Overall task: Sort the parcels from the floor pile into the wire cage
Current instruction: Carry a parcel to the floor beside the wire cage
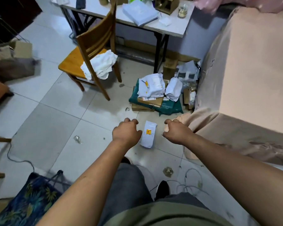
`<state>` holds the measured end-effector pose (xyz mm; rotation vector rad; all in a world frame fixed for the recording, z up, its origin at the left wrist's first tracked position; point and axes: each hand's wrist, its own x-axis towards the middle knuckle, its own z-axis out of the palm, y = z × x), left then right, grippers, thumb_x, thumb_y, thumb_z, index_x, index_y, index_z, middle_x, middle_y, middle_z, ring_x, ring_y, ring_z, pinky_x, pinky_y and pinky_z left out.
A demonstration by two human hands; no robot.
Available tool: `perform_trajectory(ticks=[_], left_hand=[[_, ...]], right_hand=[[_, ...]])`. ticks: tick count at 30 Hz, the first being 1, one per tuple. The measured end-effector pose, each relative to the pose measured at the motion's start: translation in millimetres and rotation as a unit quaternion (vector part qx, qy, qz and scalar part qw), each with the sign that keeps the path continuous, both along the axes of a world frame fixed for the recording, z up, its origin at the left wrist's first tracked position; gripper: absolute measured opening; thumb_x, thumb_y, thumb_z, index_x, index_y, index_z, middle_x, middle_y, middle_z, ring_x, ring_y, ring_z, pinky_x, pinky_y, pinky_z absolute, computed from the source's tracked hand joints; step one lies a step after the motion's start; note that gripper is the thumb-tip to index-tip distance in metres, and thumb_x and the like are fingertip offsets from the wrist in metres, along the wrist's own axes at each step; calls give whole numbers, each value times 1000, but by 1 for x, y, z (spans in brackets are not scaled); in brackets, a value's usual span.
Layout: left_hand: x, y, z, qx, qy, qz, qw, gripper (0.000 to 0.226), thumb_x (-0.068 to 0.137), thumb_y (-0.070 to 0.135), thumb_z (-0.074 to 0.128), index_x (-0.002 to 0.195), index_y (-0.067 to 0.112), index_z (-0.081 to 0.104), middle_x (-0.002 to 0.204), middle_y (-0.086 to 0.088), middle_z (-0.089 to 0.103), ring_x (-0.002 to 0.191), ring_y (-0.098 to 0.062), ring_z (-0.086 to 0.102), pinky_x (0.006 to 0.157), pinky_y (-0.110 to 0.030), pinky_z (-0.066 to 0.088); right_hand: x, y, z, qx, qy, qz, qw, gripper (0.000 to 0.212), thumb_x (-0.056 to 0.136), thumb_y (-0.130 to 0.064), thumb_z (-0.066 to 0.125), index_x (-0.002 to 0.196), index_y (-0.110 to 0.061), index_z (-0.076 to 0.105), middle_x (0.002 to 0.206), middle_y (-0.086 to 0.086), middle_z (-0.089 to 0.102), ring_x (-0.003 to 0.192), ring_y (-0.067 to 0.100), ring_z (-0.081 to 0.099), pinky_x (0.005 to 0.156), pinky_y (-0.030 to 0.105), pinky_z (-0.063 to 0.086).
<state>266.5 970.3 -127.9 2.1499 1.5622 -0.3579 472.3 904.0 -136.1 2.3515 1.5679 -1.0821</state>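
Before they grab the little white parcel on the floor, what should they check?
1. Hands free: left hand and right hand hold nothing. Ok.
2. Little white parcel reachable: it lies flat on the floor between the hands, with nothing on it. Ok.
3. Floor by the feet: loose cables lie there. Not ok.
4. Wire cage ready: not clearly in view. Cannot tell.

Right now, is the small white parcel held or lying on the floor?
Lying on the floor: the parcel rests flat, label up, unheld.
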Motion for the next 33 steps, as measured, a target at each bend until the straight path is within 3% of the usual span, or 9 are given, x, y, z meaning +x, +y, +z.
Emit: perform_trajectory(ticks=[15,22,28,31,33], left_hand=[[73,259,-95,-53,11,-137,989,58,94,47,59,147,30,42,148,-5,44,128,-29,51,98,-47,52],[139,323,-157,-93,-77,-52,991,69,91,41,64,154,40,34,149,-5,39,127,-32,52,102,-44,50],[206,371,-237,-133,-142,68,978,80,87,44,64,159,29,30,142,-15,46,123,-39,55,102,-46,49],[235,394,-287,-163,-170,93,967,93,85,48,67,162,27,19,151,-15,44,131,-38,50,103,-42,44],[251,410,-322,-183,-187,109,959,100,81,47,69,163,26,15,155,-14,40,138,-35,45,107,-42,42]], right_hand=[[59,197,-71,-31,71,-185,980,68,95,-39,62,154,-18,36,146,17,46,132,33,48,103,34,42],[119,262,-134,-29,86,-217,972,81,91,-39,64,159,-19,24,144,20,49,136,35,47,107,39,45],[182,322,-208,-20,155,-180,971,90,93,-37,68,163,-29,12,154,14,33,136,32,45,104,33,41],[206,355,-259,-5,167,-173,971,94,90,-38,71,163,-32,11,161,9,25,144,32,37,114,39,38],[218,376,-296,4,172,-185,967,97,87,-39,72,162,-35,12,156,9,30,144,33,34,117,44,36]])
